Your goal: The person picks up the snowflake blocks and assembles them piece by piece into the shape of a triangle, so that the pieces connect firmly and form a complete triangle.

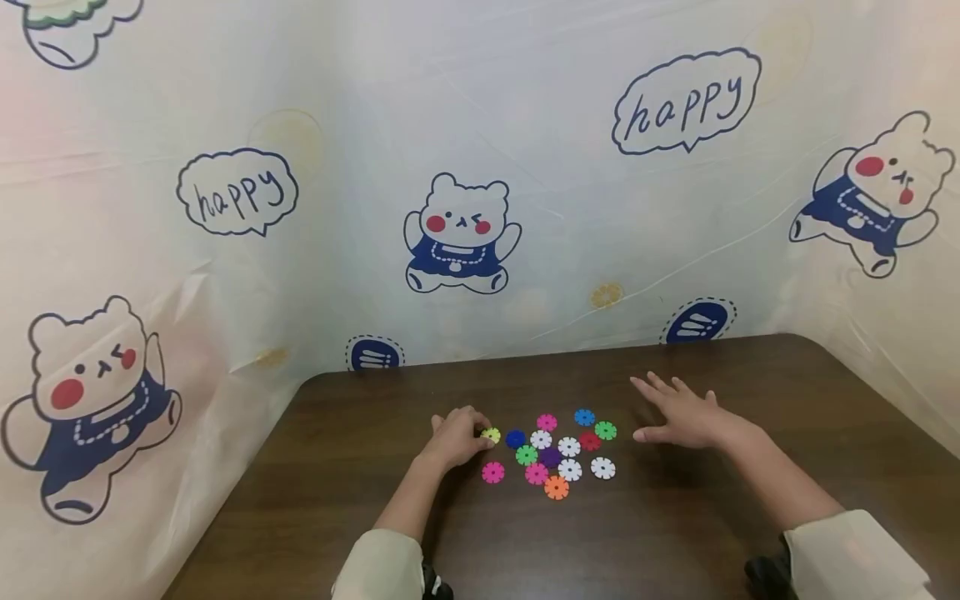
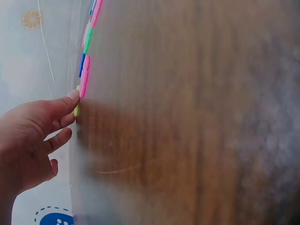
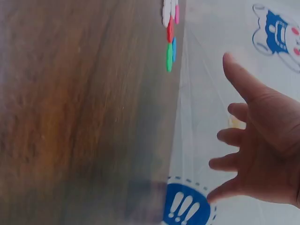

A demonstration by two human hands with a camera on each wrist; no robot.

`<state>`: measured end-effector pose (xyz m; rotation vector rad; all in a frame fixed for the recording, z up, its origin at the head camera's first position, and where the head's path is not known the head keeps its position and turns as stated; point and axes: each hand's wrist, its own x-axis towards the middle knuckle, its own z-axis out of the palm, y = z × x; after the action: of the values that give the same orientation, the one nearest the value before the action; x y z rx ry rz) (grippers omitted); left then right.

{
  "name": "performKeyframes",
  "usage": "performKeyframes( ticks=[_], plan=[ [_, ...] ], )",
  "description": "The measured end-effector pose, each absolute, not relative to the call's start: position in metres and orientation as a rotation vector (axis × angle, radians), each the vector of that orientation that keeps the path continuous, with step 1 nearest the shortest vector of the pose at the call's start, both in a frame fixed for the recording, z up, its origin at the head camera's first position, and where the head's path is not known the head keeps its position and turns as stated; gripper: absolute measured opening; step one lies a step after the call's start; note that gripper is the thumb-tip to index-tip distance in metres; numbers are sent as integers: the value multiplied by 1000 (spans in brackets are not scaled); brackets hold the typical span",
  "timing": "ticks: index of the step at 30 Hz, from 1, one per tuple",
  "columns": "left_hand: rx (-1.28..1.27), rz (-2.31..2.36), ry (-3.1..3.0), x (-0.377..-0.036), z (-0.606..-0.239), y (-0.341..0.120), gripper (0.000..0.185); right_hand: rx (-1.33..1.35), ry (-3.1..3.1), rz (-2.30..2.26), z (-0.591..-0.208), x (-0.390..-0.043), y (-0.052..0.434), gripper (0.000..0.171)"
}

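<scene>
A cluster of small flower-shaped plastic discs lies on the dark wooden table (image 1: 360, 500). Among them are a yellow disc (image 1: 491, 434), a blue one (image 1: 515, 438), a pink one (image 1: 492, 472), an orange one (image 1: 557, 487) and a green one (image 1: 605, 430). My left hand (image 1: 472, 434) sits at the cluster's left edge, its curled fingertips on the yellow disc (image 2: 76, 108), beside a pink disc (image 2: 84, 82). My right hand (image 1: 678, 412) hovers just right of the cluster with fingers spread and holds nothing. In the right wrist view this hand (image 3: 255, 140) is apart from the green disc (image 3: 169, 57).
A plastic sheet printed with bears and "happy" bubbles (image 1: 465, 233) walls the table at the back and both sides. The table's rounded back edge (image 1: 525, 358) meets it. Bare wood lies in front of the discs and to both sides.
</scene>
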<state>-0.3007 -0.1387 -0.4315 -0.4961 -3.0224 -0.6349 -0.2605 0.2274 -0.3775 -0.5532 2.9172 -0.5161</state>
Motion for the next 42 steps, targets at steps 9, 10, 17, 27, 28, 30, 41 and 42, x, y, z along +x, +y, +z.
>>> performKeyframes(
  ticks=[9, 10, 17, 27, 28, 30, 41, 42],
  plan=[
    [-497, -582, -3047, -301, -430, -139, 23, -613, 3019, -665, -383, -291, 237, 54],
    [-498, -580, -3046, -301, -430, -140, 23, -605, 3012, -686, -385, -294, 235, 52],
    [-501, -569, -3039, -303, -432, -140, 24, -594, 2898, -780, -397, -306, 210, 47],
    [-500, -595, -3054, -304, -430, -136, 25, -581, 2827, -718, -411, -306, 189, 37],
    [-505, -593, -3055, -304, -430, -136, 25, -568, 2827, -702, -411, -306, 187, 35],
    [-506, -596, -3057, -305, -431, -137, 25, -549, 2824, -667, -412, -306, 186, 28],
    [-514, -607, -3065, -305, -430, -137, 24, -535, 2811, -625, -413, -310, 184, 19],
    [-514, -609, -3066, -305, -430, -137, 24, -534, 2809, -632, -414, -310, 184, 19]
  ],
)
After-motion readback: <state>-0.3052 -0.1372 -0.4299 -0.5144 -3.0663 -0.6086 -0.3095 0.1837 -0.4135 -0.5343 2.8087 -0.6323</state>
